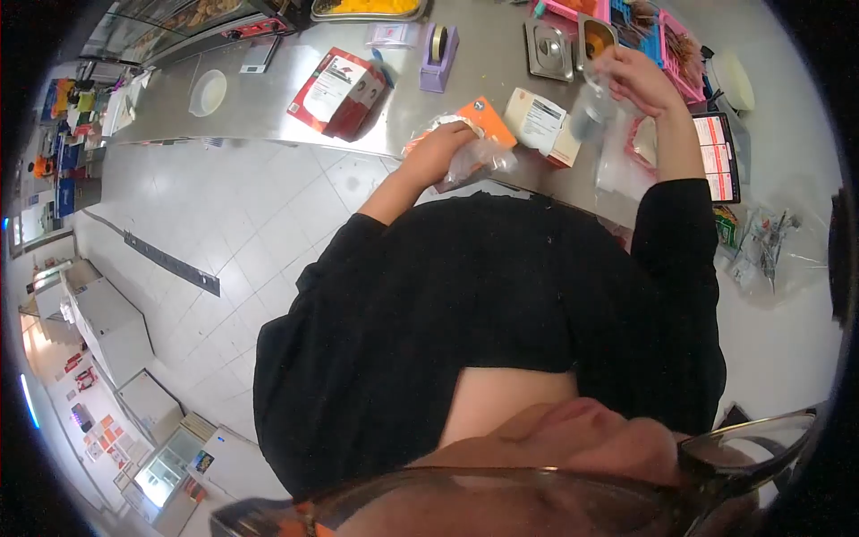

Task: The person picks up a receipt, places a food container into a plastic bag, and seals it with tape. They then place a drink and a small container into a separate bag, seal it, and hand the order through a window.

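My left hand [437, 154] is closed around a crumpled clear plastic bag [479, 161] at the counter's front edge. What lies inside the bag is hard to make out. Just behind it, an orange box or card [488, 119] lies on the metal counter [479, 79]. Over the right side, my right hand [637, 79] pinches a piece of clear plastic [591, 109], blurred, perhaps a bag. A cream box [540, 123] with a printed label stands between my hands. Clear plastic sheets or bags [617, 161] lie below my right hand.
A red and white box [335, 94] and a purple tape dispenser [437, 63] stand further left. Lidded metal pan [549, 52], pink basket [682, 58] and tablet [718, 157] are rightward. A white bowl [208, 93] and a scale [259, 55] sit far left.
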`<action>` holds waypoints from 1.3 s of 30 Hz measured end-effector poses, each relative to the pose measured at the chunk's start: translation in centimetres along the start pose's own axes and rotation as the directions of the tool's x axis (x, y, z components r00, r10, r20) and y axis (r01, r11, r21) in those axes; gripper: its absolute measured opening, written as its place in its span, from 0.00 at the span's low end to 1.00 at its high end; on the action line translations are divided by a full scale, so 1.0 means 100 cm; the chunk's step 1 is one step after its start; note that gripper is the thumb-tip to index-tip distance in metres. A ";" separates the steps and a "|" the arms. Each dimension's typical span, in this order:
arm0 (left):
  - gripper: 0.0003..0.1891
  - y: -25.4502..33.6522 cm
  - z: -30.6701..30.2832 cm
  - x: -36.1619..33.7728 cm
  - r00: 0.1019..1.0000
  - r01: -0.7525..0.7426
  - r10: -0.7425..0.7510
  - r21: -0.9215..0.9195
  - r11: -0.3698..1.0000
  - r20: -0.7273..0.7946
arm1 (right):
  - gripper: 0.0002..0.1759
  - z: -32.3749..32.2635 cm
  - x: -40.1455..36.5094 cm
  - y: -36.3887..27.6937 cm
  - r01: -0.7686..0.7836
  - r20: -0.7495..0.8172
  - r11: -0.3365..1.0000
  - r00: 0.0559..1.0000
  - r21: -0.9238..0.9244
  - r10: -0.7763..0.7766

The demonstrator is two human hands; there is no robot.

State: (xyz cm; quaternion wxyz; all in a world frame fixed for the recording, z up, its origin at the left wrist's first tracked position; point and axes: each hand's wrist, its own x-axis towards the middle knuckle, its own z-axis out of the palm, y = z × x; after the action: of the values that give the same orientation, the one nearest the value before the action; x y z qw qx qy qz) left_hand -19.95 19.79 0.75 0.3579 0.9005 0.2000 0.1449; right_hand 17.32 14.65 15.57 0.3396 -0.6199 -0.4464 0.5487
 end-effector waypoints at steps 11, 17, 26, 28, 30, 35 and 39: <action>0.15 0.018 -0.004 -0.006 0.966 -0.027 0.078 0.201 0.979 -0.247 | 0.07 0.175 0.073 0.066 0.273 -0.062 0.852 0.941 -0.446 -0.334; 0.16 -0.007 0.023 -0.003 0.924 0.178 -0.226 -0.175 0.968 -0.309 | 0.12 0.207 0.070 0.080 0.349 0.024 0.878 0.932 -0.328 -0.362; 0.12 -0.038 0.036 -0.001 0.929 0.099 -0.161 -0.197 0.975 -0.334 | 0.14 0.184 0.083 0.135 0.033 0.254 0.981 0.964 0.193 -0.083; 0.12 -0.012 0.028 0.008 0.823 0.444 -0.546 -0.423 0.790 -0.156 | 0.13 0.173 0.069 0.127 0.211 0.271 0.977 0.939 0.040 -0.214; 0.12 -0.029 0.050 0.012 0.712 0.488 -0.644 -0.461 0.741 -0.279 | 0.10 0.149 0.034 0.103 0.555 0.307 0.772 0.827 -0.309 -0.472; 0.15 0.022 0.029 0.008 0.793 0.335 -0.542 -0.543 0.770 -0.278 | 0.05 -0.042 0.008 0.181 0.359 -0.891 0.855 0.117 -0.374 -0.439; 0.16 0.038 -0.006 0.024 0.977 0.154 -0.136 0.101 0.983 -0.167 | 0.09 -0.232 0.021 0.230 -0.376 -0.746 0.689 0.556 -0.620 -0.367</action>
State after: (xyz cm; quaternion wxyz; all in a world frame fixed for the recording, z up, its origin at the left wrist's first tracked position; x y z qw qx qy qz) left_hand -17.11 18.73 4.06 0.2988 0.8879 0.3010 0.1782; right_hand 44.29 9.67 -2.30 0.2323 -0.8828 -0.4069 -0.0343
